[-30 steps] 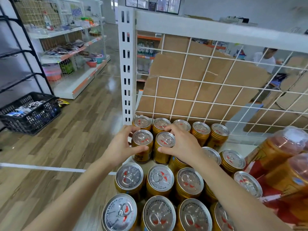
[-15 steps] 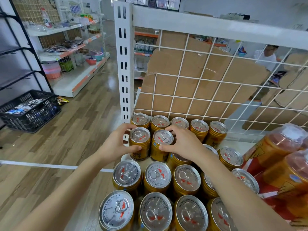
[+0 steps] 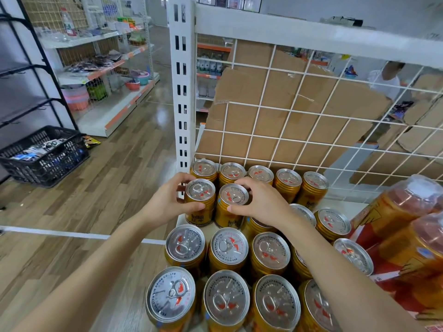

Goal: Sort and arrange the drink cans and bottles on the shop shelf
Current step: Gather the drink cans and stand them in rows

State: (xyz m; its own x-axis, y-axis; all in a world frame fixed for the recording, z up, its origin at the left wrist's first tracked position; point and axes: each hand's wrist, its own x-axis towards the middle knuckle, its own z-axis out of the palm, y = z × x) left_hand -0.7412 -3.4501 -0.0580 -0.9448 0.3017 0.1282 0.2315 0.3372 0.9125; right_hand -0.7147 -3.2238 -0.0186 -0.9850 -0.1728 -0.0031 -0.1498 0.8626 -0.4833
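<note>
Nineteen gold cans (image 3: 229, 245) show, plus two plastic-wrapped containers (image 3: 398, 212) and one black basket (image 3: 51, 165).

Bright, even indoor light; shadows are faint and soft. A pale glare patch sits on the wooden floor (image 3: 160, 92) at upper centre, and the can lids (image 3: 226, 300) at the bottom gleam. Wide-angle distortion bows the shelf rail (image 3: 311, 34) across the top; the upper right looks soft.

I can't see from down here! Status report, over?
Left hand grips a gold Red Bull can. Right hand grips the neighbouring can. Back row of cans stands just behind.
</note>
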